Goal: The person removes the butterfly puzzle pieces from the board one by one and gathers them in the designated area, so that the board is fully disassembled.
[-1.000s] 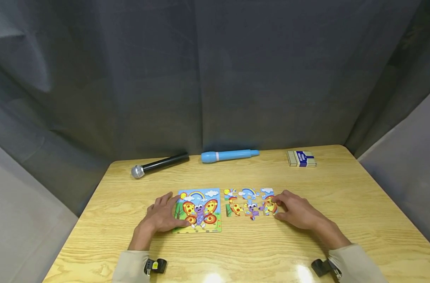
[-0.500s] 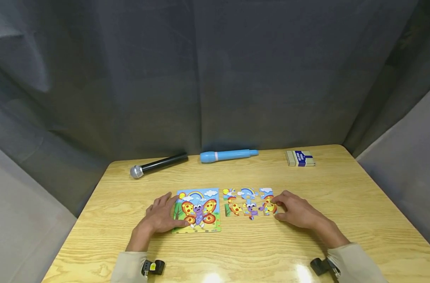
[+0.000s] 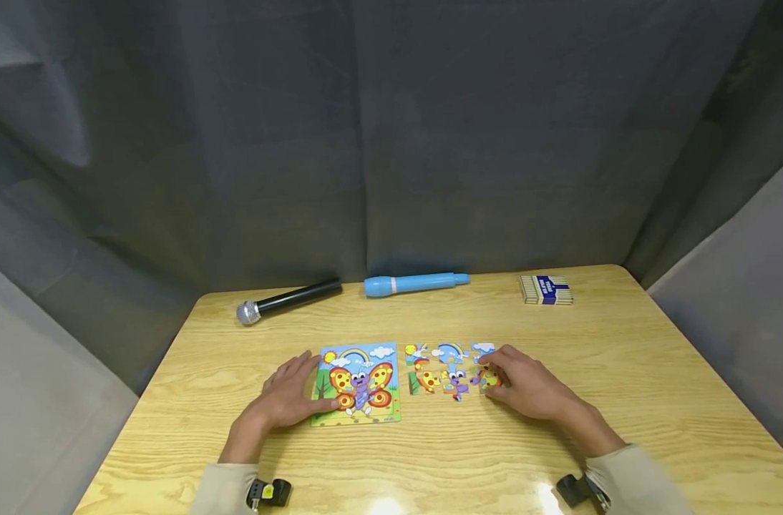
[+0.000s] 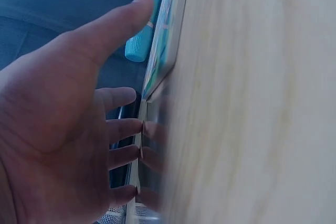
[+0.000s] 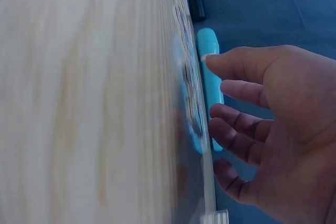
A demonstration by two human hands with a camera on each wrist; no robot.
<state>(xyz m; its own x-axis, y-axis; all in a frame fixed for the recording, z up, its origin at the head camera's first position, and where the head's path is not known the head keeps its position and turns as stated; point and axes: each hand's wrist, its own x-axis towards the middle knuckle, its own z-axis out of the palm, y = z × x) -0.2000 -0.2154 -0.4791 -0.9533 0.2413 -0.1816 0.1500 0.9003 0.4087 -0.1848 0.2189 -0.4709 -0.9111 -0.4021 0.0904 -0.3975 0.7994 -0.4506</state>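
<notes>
A butterfly puzzle board (image 3: 361, 383) lies flat on the wooden table (image 3: 623, 372). My left hand (image 3: 288, 397) rests on the board's left edge with straight fingers. In the left wrist view the fingertips (image 4: 131, 153) touch the board's edge (image 4: 160, 61) and the thumb stretches over it. To the right of the board lies a loosely joined group of butterfly puzzle pieces (image 3: 444, 370). My right hand (image 3: 523, 388) lies over the rightmost pieces, fingertips touching them. Its loosely bent fingers (image 5: 236, 121) show in the right wrist view, gripping nothing that I can see.
A black microphone (image 3: 287, 300), a blue toy microphone (image 3: 417, 284) and a striped box (image 3: 546, 290) lie along the table's far edge. Grey curtains hang behind and beside the table. Small clip devices sit at both wrists near the front edge.
My right hand has slid a little to the left, over the rightmost pieces. My left hand has stayed on the board's left edge.
</notes>
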